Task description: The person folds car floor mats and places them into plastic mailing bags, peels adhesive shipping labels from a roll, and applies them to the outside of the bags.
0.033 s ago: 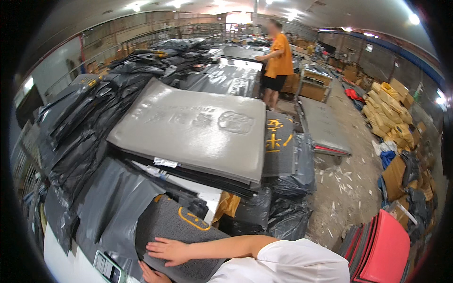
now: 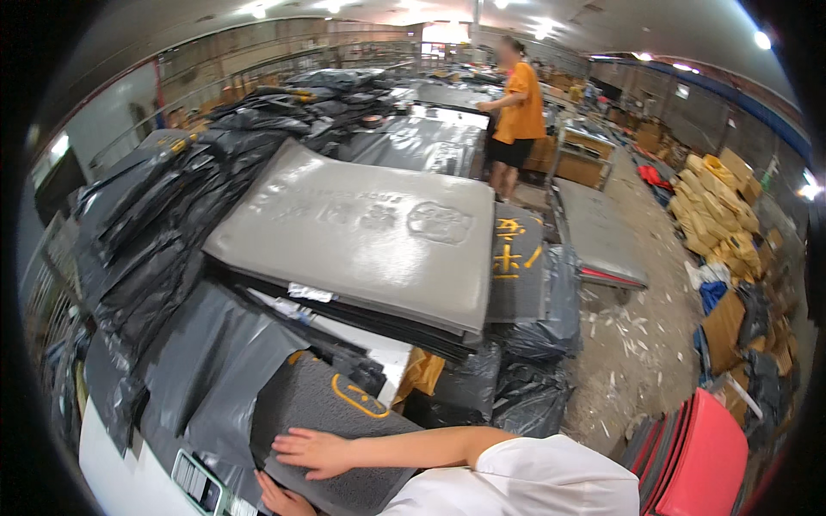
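A dark grey floor mat with a yellow outlined design lies in front of me, its left end inside a grey plastic bag. My right hand rests flat on the mat, fingers spread and open. At the mat's near edge, beside the bag's mouth, is my left hand; its visible fingers are stretched out, and the lower part is cut off by the frame. A phone in a light green case lies just left of that hand on the white tabletop.
Beyond the mat sits a stack topped by a shiny grey embossed mat. Heaped black plastic packages fill the left side. Red mats stand at the lower right. A person in an orange shirt stands farther back, near the littered aisle floor.
The whole view has shifted slightly to the left, so things sit a little farther right. Both hands keep their places at the mat.
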Action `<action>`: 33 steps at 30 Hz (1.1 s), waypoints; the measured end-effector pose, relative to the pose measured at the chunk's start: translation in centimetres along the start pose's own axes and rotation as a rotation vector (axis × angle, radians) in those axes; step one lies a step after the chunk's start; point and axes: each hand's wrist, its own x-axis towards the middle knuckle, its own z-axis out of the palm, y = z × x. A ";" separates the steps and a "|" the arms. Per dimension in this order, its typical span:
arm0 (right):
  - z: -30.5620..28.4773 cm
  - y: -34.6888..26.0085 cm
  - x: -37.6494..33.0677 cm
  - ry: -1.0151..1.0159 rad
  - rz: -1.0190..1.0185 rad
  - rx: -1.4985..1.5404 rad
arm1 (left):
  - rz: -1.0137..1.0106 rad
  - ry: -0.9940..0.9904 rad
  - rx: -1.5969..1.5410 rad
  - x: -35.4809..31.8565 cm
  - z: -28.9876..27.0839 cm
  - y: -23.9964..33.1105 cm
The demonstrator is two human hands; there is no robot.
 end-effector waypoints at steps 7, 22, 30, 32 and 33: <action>-7.4 4.2 -7.8 0.303 0.553 -0.220 | -0.127 -0.151 -0.158 0.0 -0.3 -1.7; -6.8 3.6 -9.1 0.407 0.845 0.126 | -0.602 -0.129 -0.477 4.0 1.3 -2.9; -6.3 6.8 -7.2 0.414 0.772 0.137 | -0.285 0.043 0.095 7.9 0.2 -1.5; -7.7 7.9 -5.2 0.457 0.725 0.283 | -0.119 -0.074 0.088 10.4 -0.4 -0.5; -8.5 8.6 -4.1 0.510 0.676 0.252 | -0.050 -0.069 0.045 11.8 0.0 0.2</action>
